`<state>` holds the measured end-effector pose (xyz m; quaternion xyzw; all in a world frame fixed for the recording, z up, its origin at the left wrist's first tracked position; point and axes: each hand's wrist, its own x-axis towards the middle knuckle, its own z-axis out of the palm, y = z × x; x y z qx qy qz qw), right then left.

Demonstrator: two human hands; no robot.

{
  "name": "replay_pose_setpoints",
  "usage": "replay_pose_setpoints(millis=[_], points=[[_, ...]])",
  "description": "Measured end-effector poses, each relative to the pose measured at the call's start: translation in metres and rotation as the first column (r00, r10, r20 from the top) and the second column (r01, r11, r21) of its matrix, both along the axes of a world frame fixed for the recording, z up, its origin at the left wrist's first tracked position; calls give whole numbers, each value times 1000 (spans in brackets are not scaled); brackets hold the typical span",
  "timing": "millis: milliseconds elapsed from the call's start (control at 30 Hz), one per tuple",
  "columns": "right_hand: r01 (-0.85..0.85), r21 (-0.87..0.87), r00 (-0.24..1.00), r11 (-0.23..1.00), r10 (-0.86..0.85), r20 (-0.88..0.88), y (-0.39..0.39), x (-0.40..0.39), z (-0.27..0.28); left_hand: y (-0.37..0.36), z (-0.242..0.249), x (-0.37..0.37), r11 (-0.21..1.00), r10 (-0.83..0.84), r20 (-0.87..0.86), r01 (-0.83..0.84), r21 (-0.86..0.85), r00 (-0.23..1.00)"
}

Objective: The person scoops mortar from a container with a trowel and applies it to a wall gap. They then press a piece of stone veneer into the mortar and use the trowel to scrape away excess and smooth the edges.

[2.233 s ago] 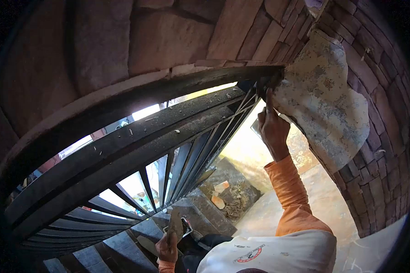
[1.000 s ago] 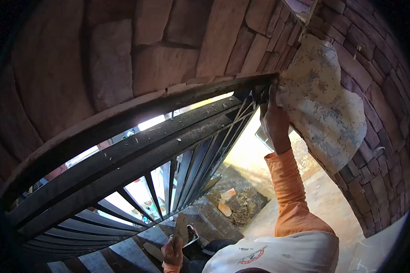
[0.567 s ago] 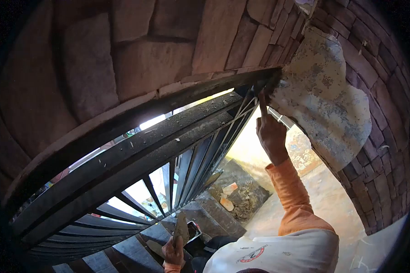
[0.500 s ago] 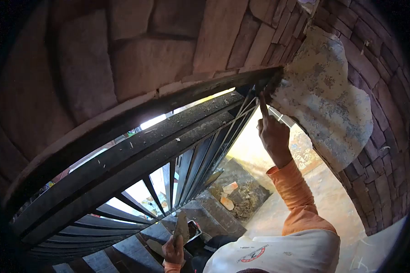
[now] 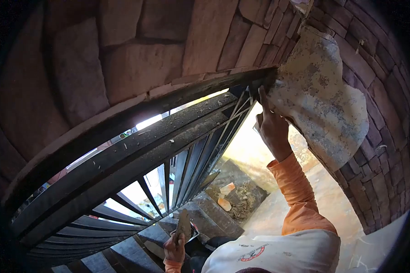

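Note:
My right hand is raised, its index finger stretched up to the dark corner where the stone-clad beam meets a bare, rough patch of wall. The other fingers are curled, and nothing shows in them. Low in the view my left hand is wrapped round a flat, dirty trowel-like tool, its blade pointing up. Just right of that tool lies a small container with a pale rim, partly hidden.
A black metal gate with debris along its top rail slants across the left. Stone cladding arches overhead and down the right. Rubble and broken pieces lie on the floor beside the steps.
The view has shifted slightly. My right hand stays at the corner with its finger still raised, and my left hand still holds the tool low down.

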<state>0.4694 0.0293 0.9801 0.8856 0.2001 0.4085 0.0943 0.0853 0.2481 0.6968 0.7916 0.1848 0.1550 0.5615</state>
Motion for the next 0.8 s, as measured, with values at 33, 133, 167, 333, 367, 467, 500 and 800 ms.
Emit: replay_pose_setpoints(millis=[33,133,167,333,367,467,500,800], points=[[-73,82,995,994,79,-62,-1,2,-4,1,-1,-3,1000,-1,1,1,3,1000],[-313,444,880,840,432,-198,0,14,-17,3,-3,-8,1000,-22,-3,22,-3,1000],[-226,574,840,787,455,-294,1,16,-22,3,-3,-9,1000,-26,5,26,-13,1000],[-283,701,789,655,574,-218,9,9,-26,8,-13,-15,1000,17,48,-17,12,999],[-316,612,840,725,514,-175,10,5,-24,8,-7,-16,999,27,48,-25,-41,998],[-321,376,930,869,365,-50,12,-1,-20,9,-4,-16,996,64,54,-60,-66,997],[-218,397,961,892,266,-70,16,-6,-16,8,-6,-19,996,83,54,-80,-44,995],[136,10,986,991,-136,92,28,5,-12,15,-5,-11,999,-6,58,7,-33,998]])
